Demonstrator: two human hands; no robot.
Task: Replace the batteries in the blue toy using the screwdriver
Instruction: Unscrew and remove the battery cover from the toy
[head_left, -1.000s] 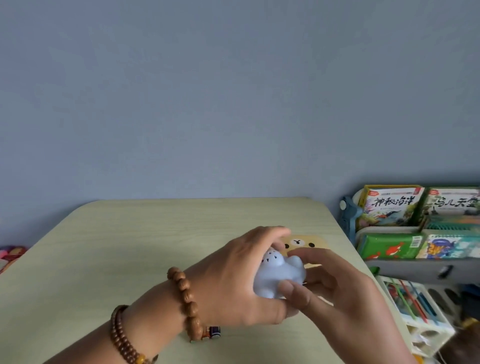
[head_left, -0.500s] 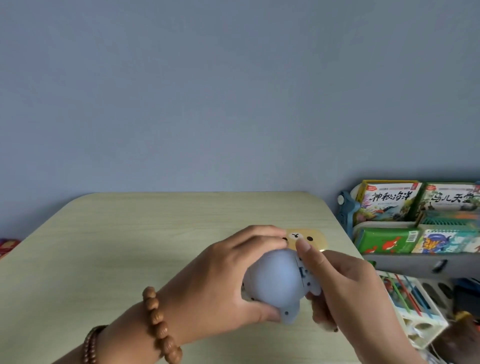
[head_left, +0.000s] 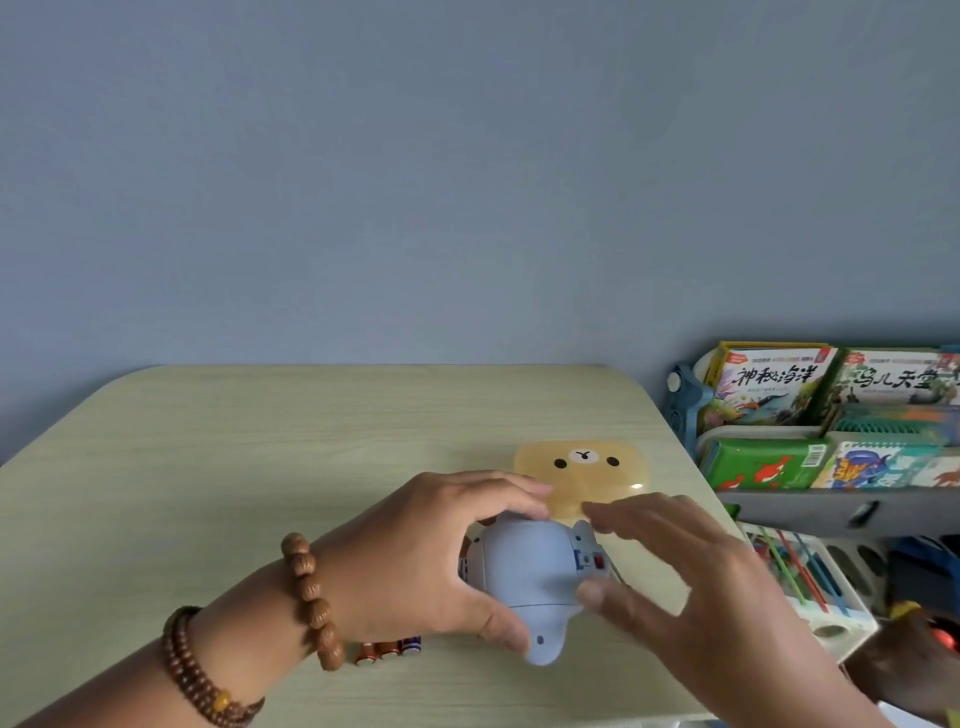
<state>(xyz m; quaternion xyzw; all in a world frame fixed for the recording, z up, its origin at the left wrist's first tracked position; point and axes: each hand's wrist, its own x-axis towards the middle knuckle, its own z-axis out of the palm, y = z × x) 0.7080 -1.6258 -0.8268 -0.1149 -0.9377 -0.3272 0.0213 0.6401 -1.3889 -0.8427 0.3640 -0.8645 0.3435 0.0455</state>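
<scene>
Head view: left hand (head_left: 415, 561) grips blue toy (head_left: 524, 571), long axis running near-far; right hand (head_left: 691, 587), fingers spread, empty, lies just right, thumb beside toy.

The left hand (head_left: 431, 566) comes in from the lower left, its forearm angled up and rightward. Its fingers curl over the top of a rounded pale blue plastic toy (head_left: 524, 571) and its thumb grips underneath. The right hand (head_left: 691, 587), blurred, is spread with fingers extended, its thumb tip just beside the toy.
</scene>
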